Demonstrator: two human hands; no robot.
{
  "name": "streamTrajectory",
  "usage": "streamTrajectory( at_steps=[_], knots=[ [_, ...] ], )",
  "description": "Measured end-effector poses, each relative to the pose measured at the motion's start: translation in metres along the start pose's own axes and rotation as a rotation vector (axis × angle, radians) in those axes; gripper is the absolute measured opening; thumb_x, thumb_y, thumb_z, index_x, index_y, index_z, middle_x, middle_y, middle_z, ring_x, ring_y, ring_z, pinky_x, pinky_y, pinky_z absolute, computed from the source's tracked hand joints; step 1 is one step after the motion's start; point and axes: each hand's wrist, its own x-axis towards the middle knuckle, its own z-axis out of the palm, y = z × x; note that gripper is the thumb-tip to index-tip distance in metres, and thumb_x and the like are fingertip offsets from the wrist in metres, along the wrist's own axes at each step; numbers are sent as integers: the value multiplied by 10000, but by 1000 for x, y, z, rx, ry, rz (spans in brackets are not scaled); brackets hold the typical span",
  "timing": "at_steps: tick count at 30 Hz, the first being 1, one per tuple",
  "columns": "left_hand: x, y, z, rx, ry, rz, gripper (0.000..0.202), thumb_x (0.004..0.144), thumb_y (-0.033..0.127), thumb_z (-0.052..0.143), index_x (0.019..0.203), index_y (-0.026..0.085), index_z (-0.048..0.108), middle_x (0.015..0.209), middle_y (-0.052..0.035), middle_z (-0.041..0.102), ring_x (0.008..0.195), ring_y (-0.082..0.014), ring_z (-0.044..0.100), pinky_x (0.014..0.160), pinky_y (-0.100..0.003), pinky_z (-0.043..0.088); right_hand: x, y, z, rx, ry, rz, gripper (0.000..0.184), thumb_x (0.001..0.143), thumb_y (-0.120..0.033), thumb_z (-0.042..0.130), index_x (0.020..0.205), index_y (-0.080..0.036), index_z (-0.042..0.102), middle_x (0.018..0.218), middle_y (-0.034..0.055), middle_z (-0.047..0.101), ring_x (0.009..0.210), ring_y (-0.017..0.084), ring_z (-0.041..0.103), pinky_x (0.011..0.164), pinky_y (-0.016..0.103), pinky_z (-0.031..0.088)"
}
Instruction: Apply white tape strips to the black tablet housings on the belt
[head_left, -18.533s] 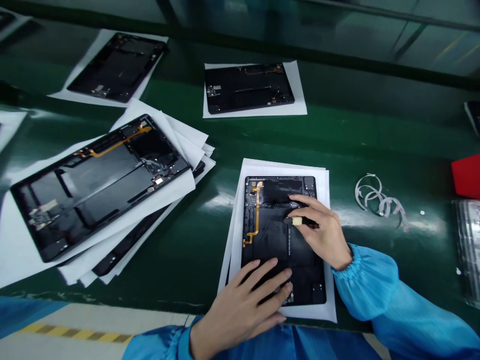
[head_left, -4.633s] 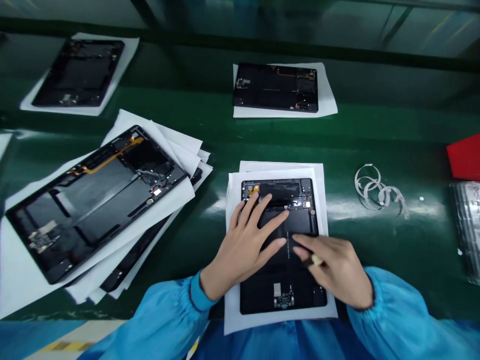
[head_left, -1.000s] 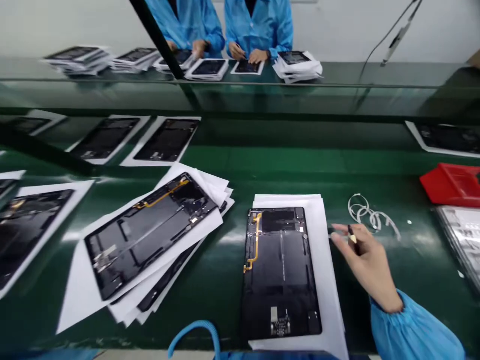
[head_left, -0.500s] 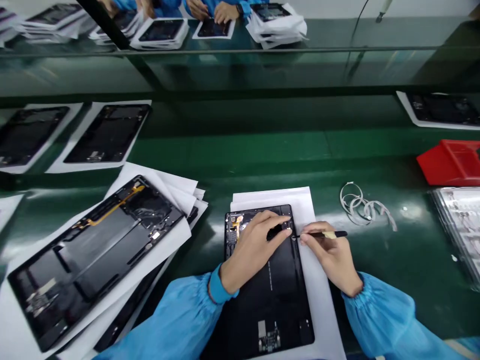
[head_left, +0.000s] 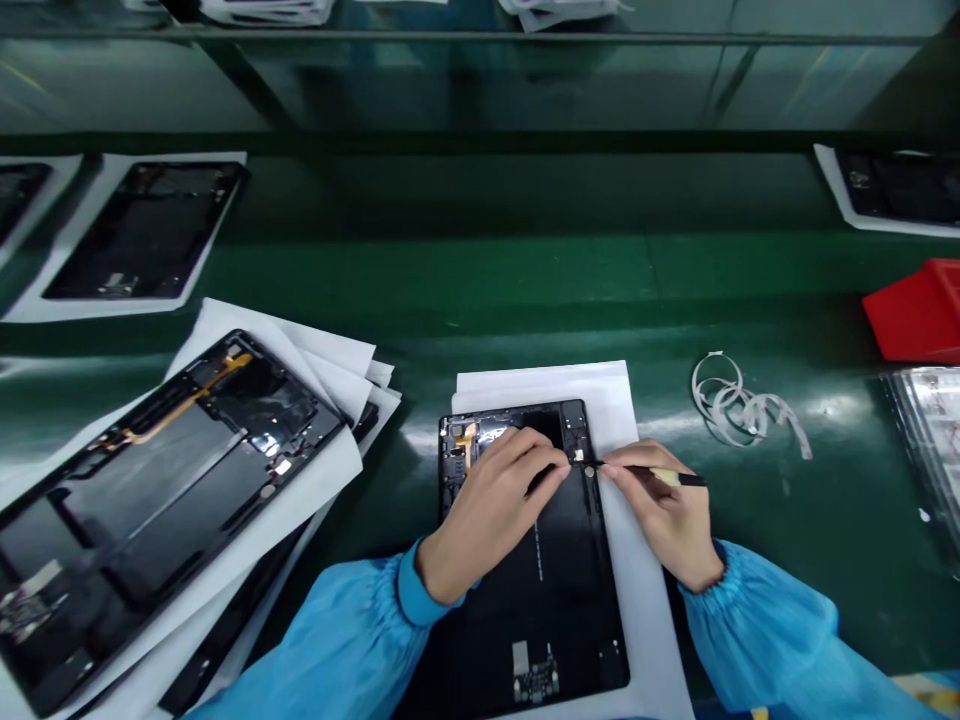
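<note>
An open black tablet housing (head_left: 555,580) lies on white paper in front of me, its inner parts showing. My left hand (head_left: 499,505) reaches over its upper half, thumb and forefinger pinched together near the right edge. Whatever is in that pinch is too small to make out. My right hand (head_left: 664,515) grips a slim black tweezer-like tool (head_left: 686,479) with a pale yellow band. The tool's tip points left and meets the area by my left fingertips, above a small round silver part at the housing's edge.
Left of me, another open tablet housing (head_left: 165,500) rests on a paper-layered stack. More housings on paper lie at the back left (head_left: 150,230) and back right (head_left: 900,185). Curled white tape strips (head_left: 742,405), a red bin (head_left: 915,310) and a clear tray (head_left: 937,430) sit to the right.
My left thumb and forefinger have closed from a spread position into a pinch beside the tool's tip. The view has tilted down, so the people's hands across the bench are out of sight.
</note>
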Motion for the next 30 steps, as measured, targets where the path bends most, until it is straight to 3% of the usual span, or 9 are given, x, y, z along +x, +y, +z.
streamTrajectory(
  at_steps=[12, 19, 30],
  knots=[
    [5, 3, -3, -74, -23, -89, 102, 915, 146, 578, 867, 210, 642, 892, -13, 574, 845, -182, 548, 786, -324, 449, -1, 0, -1, -29, 16, 87, 59, 857, -206, 692, 801, -221, 701, 791, 27, 701, 756, 182, 670, 675, 304, 569],
    [7, 4, -2, -99, -7, -138, 124, 876, 114, 603, 818, 211, 653, 855, -1, 573, 844, -180, 553, 774, -309, 442, 4, -5, 0, 0, 113, 167, 53, 817, -218, 729, 766, -221, 715, 750, 12, 720, 698, 170, 696, 621, 264, 588],
    [14, 10, -4, -93, -7, -174, 130, 827, 101, 601, 742, 199, 593, 821, -3, 581, 814, -188, 558, 774, -330, 458, 10, -5, 3, 11, -58, 138, 54, 822, -257, 740, 779, -232, 762, 831, 33, 775, 775, 221, 735, 704, 336, 617]
  ],
)
